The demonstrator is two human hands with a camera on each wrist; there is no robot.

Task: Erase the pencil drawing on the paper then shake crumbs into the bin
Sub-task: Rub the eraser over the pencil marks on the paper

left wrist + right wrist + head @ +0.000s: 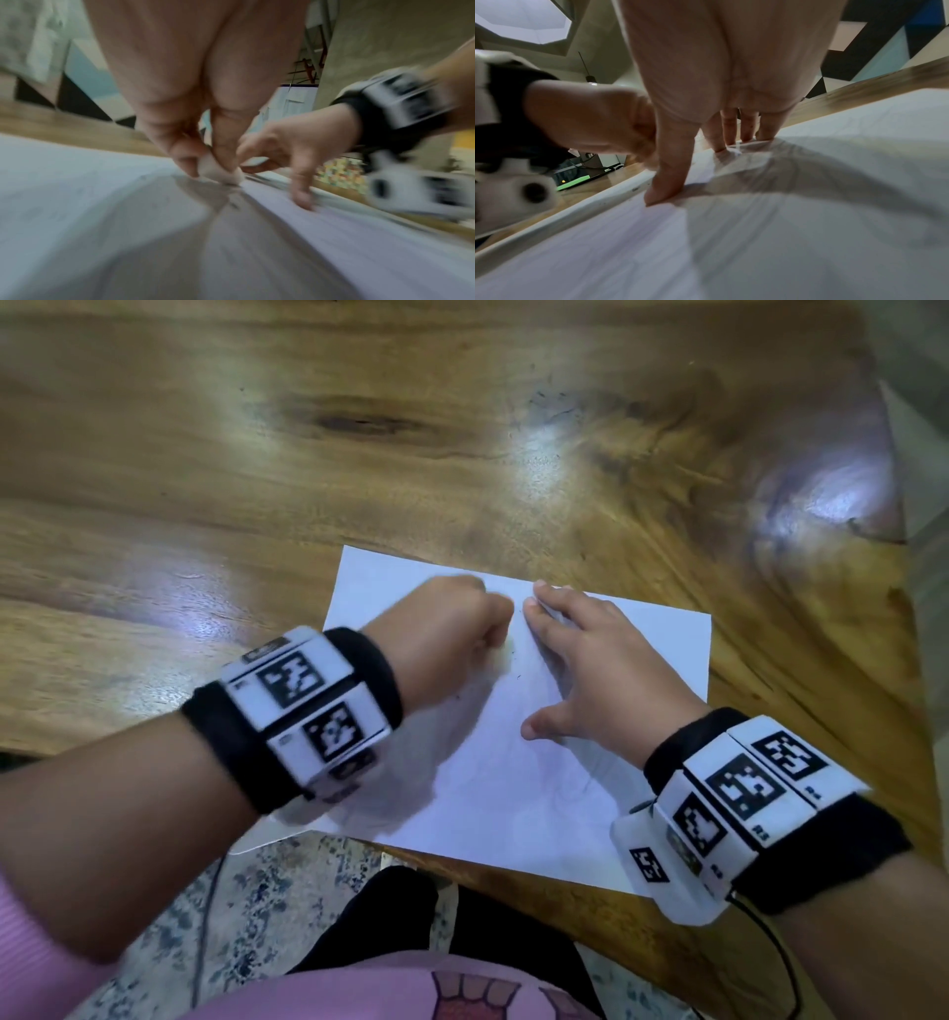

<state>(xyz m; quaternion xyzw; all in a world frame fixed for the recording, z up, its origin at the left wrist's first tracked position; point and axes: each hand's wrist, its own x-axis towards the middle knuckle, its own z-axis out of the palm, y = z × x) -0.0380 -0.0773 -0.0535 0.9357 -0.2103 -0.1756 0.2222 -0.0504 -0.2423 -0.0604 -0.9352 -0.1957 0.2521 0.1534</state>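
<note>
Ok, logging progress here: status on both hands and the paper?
Left hand pinching eraser on the paper. Right hand flat, fingers spread, pressing the sheet. Faint pencil traces remain. Bin not in view.

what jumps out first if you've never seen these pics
Two hands meet on a white sheet of paper at the near corner of a wooden table. The left hand pinches a small white eraser onto the sheet; the right hand presses it flat with spread fingers.
</note>
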